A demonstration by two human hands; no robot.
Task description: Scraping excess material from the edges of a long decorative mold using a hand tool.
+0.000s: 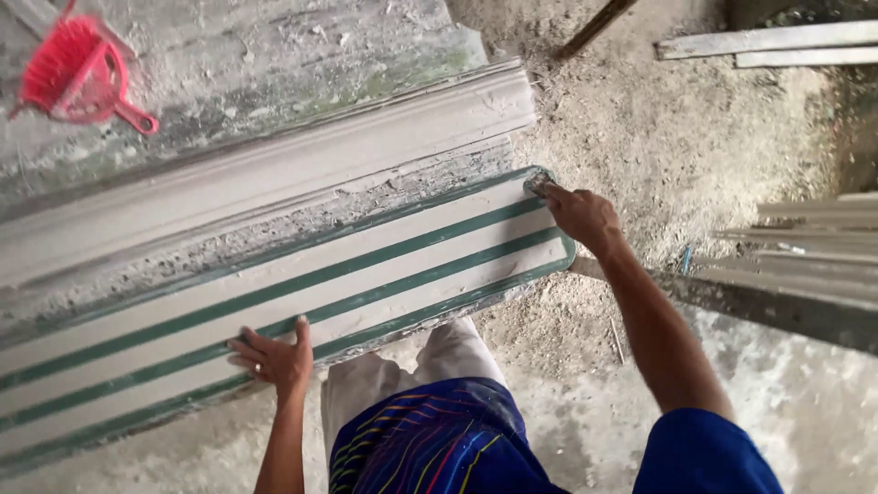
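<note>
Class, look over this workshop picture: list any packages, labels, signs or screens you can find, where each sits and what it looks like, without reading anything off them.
None of these is in view: no package, label, sign or screen.
What shows instead is a long white mould with green stripes, the left hand and right hand on it, and a pink dustpan with brush at top left.

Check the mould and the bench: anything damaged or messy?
Crumbled plaster debris lies along the gap between the green-striped mould and the white cornice strip. The right hand touches the mould's far corner, which looks chipped.
</note>
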